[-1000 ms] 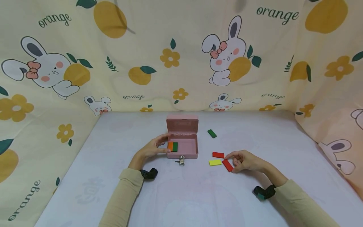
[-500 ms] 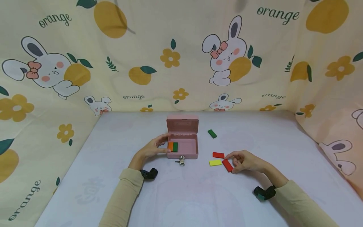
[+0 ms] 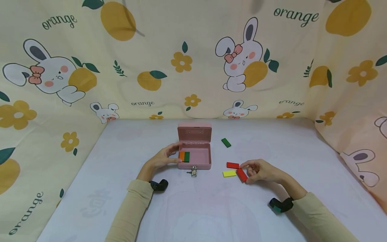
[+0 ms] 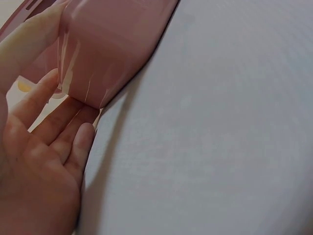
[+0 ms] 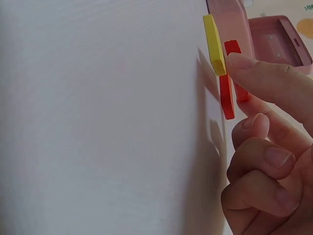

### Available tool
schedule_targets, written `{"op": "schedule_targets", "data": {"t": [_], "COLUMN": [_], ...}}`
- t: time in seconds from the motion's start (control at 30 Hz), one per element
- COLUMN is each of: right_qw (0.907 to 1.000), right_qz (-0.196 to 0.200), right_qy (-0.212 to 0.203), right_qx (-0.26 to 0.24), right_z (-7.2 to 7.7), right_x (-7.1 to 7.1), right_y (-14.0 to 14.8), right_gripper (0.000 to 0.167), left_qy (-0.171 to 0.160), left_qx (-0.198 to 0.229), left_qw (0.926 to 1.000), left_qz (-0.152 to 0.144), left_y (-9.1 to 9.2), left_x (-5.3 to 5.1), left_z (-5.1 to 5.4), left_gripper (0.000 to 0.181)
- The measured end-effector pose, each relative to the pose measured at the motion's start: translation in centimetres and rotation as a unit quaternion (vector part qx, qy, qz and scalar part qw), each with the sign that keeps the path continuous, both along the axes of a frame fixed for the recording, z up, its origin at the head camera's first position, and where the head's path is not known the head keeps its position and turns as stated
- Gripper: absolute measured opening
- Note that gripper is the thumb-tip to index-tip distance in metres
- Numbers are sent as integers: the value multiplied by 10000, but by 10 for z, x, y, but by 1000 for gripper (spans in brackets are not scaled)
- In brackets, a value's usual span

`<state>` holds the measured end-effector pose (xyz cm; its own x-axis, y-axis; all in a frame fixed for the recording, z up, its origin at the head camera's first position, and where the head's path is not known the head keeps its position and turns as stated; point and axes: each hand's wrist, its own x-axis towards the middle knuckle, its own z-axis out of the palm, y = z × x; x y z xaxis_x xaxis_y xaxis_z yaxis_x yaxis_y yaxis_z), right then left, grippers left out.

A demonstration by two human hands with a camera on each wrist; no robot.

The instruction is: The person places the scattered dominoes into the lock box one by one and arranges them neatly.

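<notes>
A pink box stands with its hinged lid raised, a lock and key at its front. Inside, against the left wall, an orange block lies beside a dark green block. My left hand holds the box's left side, thumb at the front and fingers toward the back; the left wrist view shows its fingers against the wall. Between thumb and index finger, my right hand pinches a flat red block, slightly tilted. A second red block and a yellow block lie just left of it.
A green block lies on the white table to the right of the box. Behind the table hangs a printed cloth with rabbits and oranges. Each wrist carries a black camera.
The pinched red block and my right hand have shifted slightly left and away from me. My left hand and the box have stayed where they were.
</notes>
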<state>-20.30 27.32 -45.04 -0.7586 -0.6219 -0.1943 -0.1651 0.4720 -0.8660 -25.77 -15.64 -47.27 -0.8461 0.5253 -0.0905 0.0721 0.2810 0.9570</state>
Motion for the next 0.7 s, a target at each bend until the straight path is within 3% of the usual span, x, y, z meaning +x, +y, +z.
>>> {"op": "schedule_targets", "data": {"t": [0.7], "right_qw": [9998], "right_qz": [-205], "right_qy": [12], "right_qx": [43], "right_z": [4], "right_x": [-6], "right_y": [-5], "right_gripper": [49], "left_qy": [-11], "left_qx": [-209], "left_qw": [9998], "left_qz": [67], "left_y": [0], "left_x": [1], "left_z": [2], "left_gripper": [77]}}
